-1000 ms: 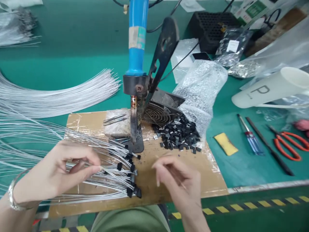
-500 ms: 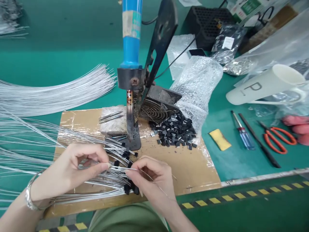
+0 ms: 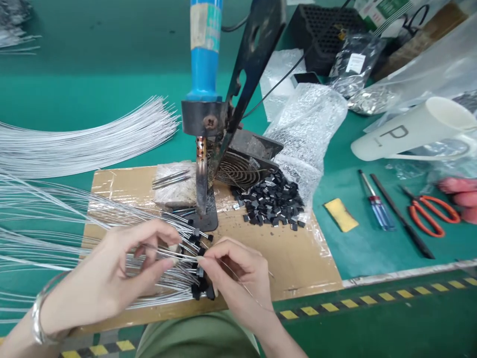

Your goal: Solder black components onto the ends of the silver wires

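Note:
My left hand hovers over a spread of thin white cables, its thumb and forefinger apart, nothing gripped between them. Close by on the right, my right hand pinches a thin strand of solder wire, which trails back over the palm toward the wrist. Its fingertips also meet the end of a white cable; whether they grip that too I cannot tell. Small black connectors cap the cable ends beneath both hands. A blue-handled soldering iron is clamped upright, tip down, just beyond them.
Loose black connectors lie heaped beside a small fan. A cardboard sheet covers the work area. To the right are a yellow sponge, a screwdriver, orange-handled pliers and a white mug. More white cables lie left.
My left thumb and forefinger have parted, letting go of the cable they pinched, and the forefinger has lifted slightly to the right. My right hand keeps its pinch almost in place.

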Motion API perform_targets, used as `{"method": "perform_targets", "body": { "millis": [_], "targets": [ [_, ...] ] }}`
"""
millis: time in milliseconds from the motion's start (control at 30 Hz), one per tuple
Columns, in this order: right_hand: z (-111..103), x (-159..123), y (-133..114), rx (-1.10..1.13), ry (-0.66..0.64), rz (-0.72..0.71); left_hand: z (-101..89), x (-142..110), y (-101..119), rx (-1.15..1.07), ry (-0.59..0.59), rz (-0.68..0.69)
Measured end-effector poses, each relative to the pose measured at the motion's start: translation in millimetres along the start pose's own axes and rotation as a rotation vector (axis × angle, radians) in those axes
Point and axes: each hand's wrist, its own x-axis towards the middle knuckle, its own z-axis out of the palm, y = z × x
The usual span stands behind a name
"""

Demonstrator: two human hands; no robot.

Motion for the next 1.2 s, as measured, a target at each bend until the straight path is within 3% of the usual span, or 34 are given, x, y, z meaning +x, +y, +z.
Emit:
{"method": "perform_targets", "body": {
  "millis": [100, 267, 533, 633, 833, 967, 1200],
  "targets": [
    [-3, 0, -1, -0.041, -0.045, -0.046, 14.5, -2, 12, 0.001, -0.096, -0.002],
    [-7, -1, -1, -0.045, -0.053, -0.061, 31.4, 2, 23, -0.119, -0.081, -0.045],
    [-4, -3, 2, 0.357, 0.098, 0.069, 34.5, 4, 17, -0.244, 0.077, -0.144],
    [-3, -2, 2, 0.314, 0.146, 0.113, 39.1, 0, 7, -0.275, 0.105, -0.164],
    [4, 0, 1, 0.244, 0.052, 0.121, 38.6, -3, 10, -0.33, 0.124, -0.224],
    [9, 2, -1, 0.304, 0.04, 0.129, 34.1, 0, 21, -0.352, 0.1, -0.249],
    [13, 5, 0, 0.477, 0.037, 0.188, 37.2, 0, 23, -0.364, 0.17, -0.195]
  ]
}}
